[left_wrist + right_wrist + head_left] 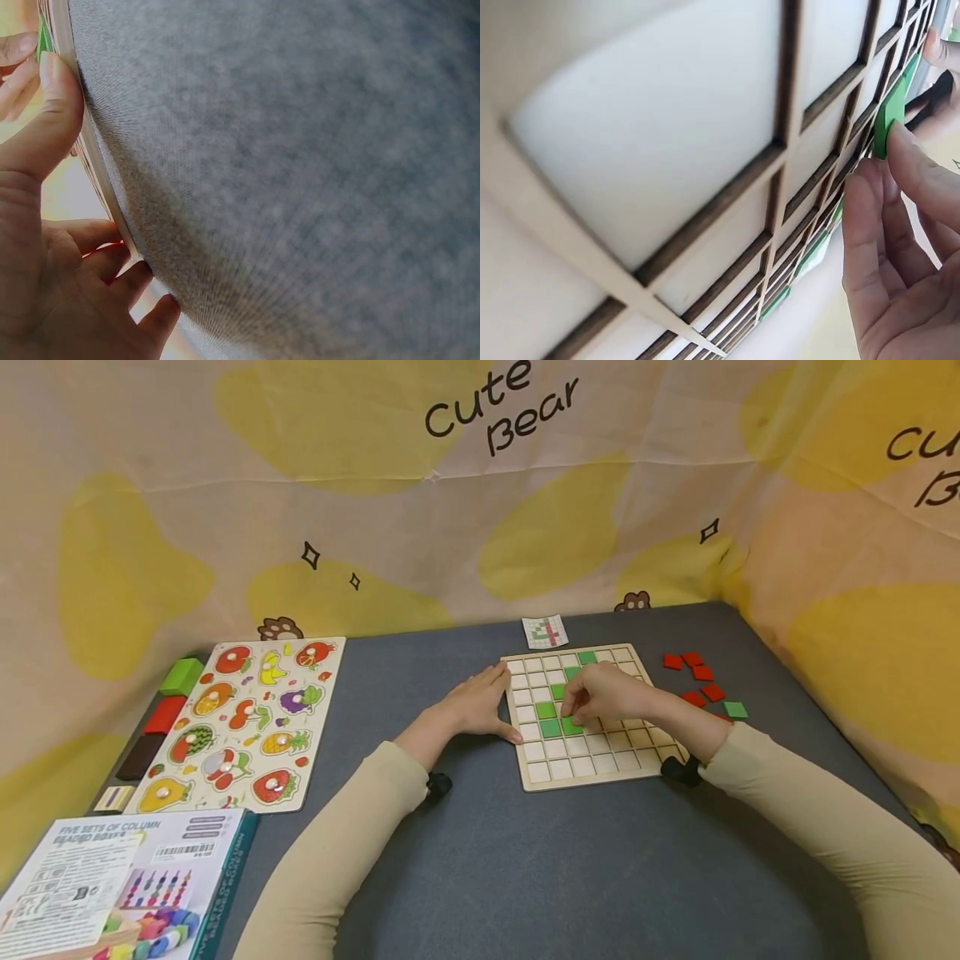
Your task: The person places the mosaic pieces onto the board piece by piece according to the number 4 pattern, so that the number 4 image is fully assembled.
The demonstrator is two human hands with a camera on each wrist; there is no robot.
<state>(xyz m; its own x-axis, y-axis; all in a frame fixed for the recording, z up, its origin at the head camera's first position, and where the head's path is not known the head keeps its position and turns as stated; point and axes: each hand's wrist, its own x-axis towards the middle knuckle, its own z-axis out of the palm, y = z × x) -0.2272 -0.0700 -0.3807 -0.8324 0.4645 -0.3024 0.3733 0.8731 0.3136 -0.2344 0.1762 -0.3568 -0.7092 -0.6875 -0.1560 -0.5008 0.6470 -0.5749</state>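
A wooden grid board [536, 782] with white squares lies on the table, several green tiles [545, 710] set in a slanting line and a short row. My left hand [480, 702] rests at its left edge with fingers spread; in the left wrist view, thumb and fingertips [56, 75] touch the board's side. Over the middle of the board, my right hand [609, 693] pinches a green square tile [889, 116] between thumb and fingers in the right wrist view. That tile lies low against the grid; whether it sits fully in a square I cannot tell.
Loose red tiles [702, 673] and a green tile [736, 709] lie right of the board. Behind it is a small pattern card [545, 632]. At left are a fruit puzzle board [258, 714], coloured blocks [165, 716] and a boxed bead set [225, 852]. Fabric walls stand behind and at right.
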